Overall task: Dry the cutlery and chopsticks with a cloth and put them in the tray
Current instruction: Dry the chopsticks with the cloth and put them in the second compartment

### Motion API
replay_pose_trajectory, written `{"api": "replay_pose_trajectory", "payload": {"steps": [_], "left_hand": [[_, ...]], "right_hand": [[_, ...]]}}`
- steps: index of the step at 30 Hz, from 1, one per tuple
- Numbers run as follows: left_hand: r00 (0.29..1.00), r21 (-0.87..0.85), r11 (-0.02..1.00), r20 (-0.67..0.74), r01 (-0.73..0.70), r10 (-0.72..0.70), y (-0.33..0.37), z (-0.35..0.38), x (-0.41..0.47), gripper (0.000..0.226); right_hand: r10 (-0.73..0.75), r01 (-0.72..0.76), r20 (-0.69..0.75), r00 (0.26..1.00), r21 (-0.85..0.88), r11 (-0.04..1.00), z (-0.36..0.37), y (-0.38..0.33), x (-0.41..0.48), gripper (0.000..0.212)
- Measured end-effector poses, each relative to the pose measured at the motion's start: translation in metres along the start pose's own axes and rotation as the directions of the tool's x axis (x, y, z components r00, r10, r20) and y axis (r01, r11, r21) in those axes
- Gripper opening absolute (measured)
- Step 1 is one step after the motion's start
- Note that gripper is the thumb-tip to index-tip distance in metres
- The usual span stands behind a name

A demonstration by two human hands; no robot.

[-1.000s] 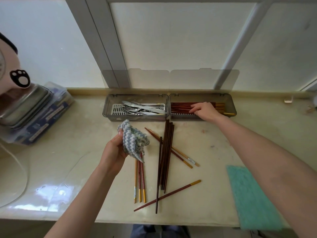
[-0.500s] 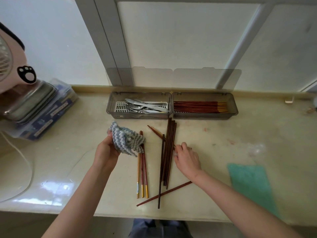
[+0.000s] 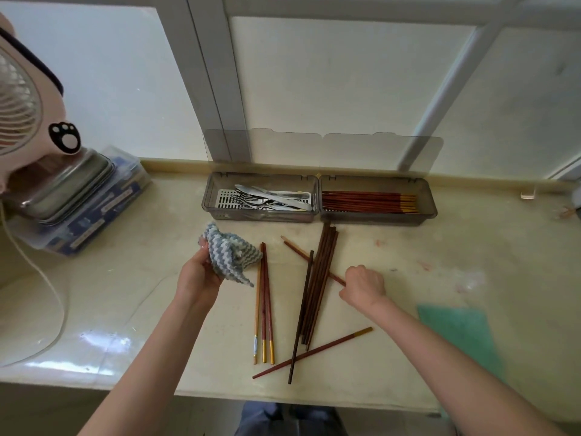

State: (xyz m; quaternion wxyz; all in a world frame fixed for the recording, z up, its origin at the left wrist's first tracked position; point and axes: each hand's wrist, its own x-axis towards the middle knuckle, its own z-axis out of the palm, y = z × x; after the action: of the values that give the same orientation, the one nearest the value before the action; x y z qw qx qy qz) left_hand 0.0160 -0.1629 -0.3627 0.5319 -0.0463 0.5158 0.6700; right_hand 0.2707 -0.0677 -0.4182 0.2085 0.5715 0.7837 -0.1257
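Curled fingers of the right hand (image 3: 364, 284) held the near end of slanting reddish chopsticks (image 3: 298, 250) on the counter (image 3: 440, 247), while the left hand (image 3: 198, 278) gripped a bunched zigzag cloth (image 3: 231, 253). Dark chopsticks (image 3: 317, 284) and three gold-tipped chopsticks (image 3: 264, 309) lay loose between the hands. Behind, the tray (image 3: 377, 219) held cutlery (image 3: 273, 198) in its left compartment and sorted chopsticks (image 3: 367, 202) in its right.

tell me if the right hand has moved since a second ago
Yes. The right hand has come away from the right compartment of the grey plastic tray, toward the person, and now grips two slanted reddish wooden chopsticks.
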Motion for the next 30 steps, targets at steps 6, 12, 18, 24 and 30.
{"api": "replay_pose_trajectory", "payload": {"steps": [6,12,18,24,30], "left_hand": [[1.0,-0.007,1.0,-0.002,0.002,-0.002,-0.006,0.002,-0.005,0.025],[1.0,0.026,1.0,0.021,-0.002,0.001,-0.009,0.01,-0.005,0.023],[1.0,0.031,1.0,0.016,0.002,-0.002,-0.01,0.01,-0.003,0.022],[0.999,0.001,0.999,-0.036,-0.036,0.036,-0.007,0.0,0.001,0.023],[0.997,0.005,0.999,-0.072,-0.033,0.034,-0.008,0.003,0.001,0.03]], "right_hand": [[0.19,-0.193,-0.031,0.981,-0.166,0.967,-0.046,0.049,0.013,0.031],[0.199,-0.229,-0.229,0.953,-0.113,0.967,-0.076,0.057,0.015,0.027],[0.252,-0.262,-0.071,0.965,-0.254,0.931,-0.119,0.059,-0.005,0.014],[-0.07,-0.02,0.348,0.935,0.249,0.968,-0.131,0.043,-0.028,0.006],[-0.281,-0.107,0.431,0.857,0.684,0.722,-0.021,-0.084,-0.043,0.024]]}}
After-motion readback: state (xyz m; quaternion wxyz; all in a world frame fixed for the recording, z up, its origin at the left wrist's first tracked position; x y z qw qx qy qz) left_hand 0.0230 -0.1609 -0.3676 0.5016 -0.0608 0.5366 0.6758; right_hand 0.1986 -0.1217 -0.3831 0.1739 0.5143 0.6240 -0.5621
